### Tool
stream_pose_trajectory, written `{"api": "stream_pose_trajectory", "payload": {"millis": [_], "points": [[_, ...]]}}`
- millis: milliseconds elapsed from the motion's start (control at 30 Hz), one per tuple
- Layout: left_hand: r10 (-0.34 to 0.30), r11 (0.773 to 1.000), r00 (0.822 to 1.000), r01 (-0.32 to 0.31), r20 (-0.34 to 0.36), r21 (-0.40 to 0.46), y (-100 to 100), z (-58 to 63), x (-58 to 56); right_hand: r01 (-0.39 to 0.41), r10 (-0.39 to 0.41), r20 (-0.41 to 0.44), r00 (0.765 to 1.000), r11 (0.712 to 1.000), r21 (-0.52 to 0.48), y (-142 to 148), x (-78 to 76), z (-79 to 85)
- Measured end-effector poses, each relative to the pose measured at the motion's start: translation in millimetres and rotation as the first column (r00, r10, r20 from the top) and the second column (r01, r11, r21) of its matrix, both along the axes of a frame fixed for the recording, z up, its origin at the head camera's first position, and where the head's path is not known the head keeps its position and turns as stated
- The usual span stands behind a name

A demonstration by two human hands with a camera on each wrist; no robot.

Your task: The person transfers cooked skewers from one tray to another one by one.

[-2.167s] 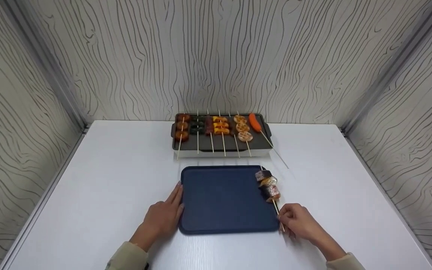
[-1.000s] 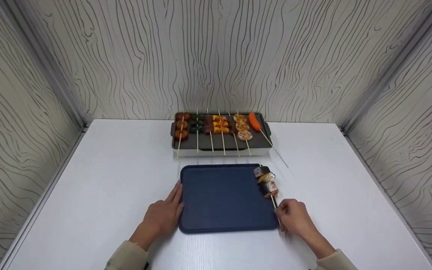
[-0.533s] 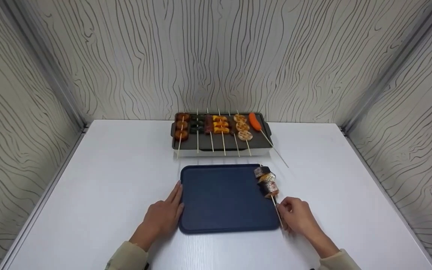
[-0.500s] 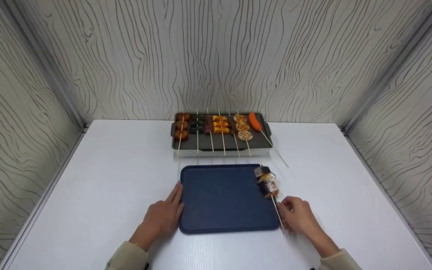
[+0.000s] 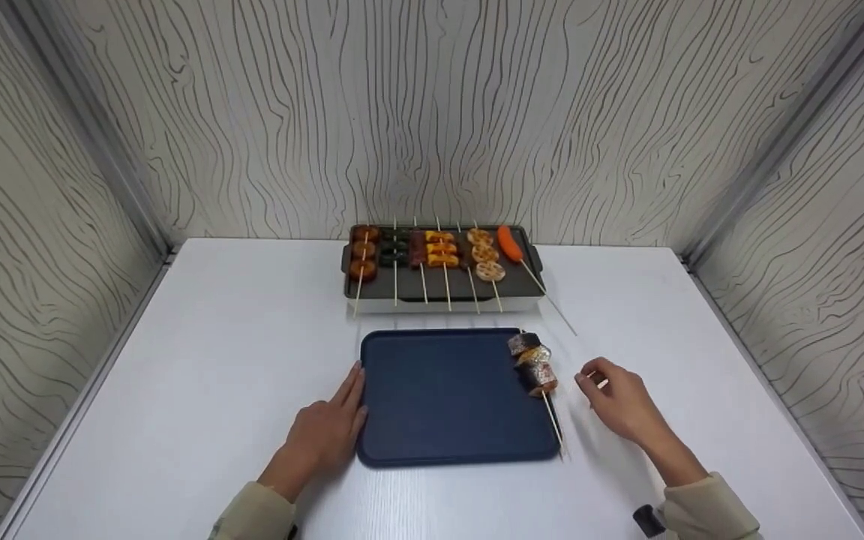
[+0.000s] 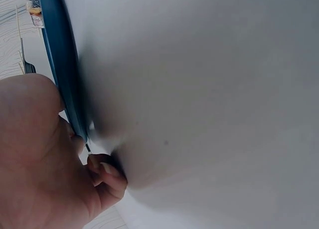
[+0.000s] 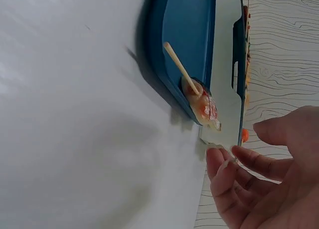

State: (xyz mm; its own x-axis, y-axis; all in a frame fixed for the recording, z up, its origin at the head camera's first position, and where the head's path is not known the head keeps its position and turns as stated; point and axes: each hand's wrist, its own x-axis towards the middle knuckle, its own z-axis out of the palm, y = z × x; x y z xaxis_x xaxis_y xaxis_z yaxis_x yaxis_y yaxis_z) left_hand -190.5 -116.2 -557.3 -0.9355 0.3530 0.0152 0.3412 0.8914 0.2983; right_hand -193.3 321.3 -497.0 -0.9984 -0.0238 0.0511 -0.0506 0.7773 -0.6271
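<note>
Left fingers (image 5: 349, 386) against tray (image 5: 447, 405) edge, right fingers (image 5: 601, 365) clear.

Downward head view, wrist close-ups, tray (image 5: 447, 397) shared

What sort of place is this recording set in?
It looks like a small staged booth, perhaps a recording set: white panels with a wavy line pattern wall it in at the back and both sides, grey corner strips run where they meet, and a plain white table fills the floor.
</note>
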Motion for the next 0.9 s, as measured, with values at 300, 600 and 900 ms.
{"api": "stream_pose_trajectory", "payload": {"millis": [300,600,900], "points": [[0.004,1.0,1.0,-0.004,-0.001,0.016,-0.5,-0.8,0.1,-0.028,0.037,-0.082,0.996,0.994,0.103,10.0,-29.1,28.2],[0.005,1.0,1.0,-0.005,-0.014,0.011,0.4,-0.5,-0.1,-0.055,0.072,-0.096,0.993,0.985,0.165,18.0,-63.0,33.4],[0.004,1.0,1.0,-0.004,-0.021,0.008,0.2,-0.3,-0.3,-0.113,0.125,-0.069,0.99,0.981,0.161,17.7,-87.3,34.3]]}}
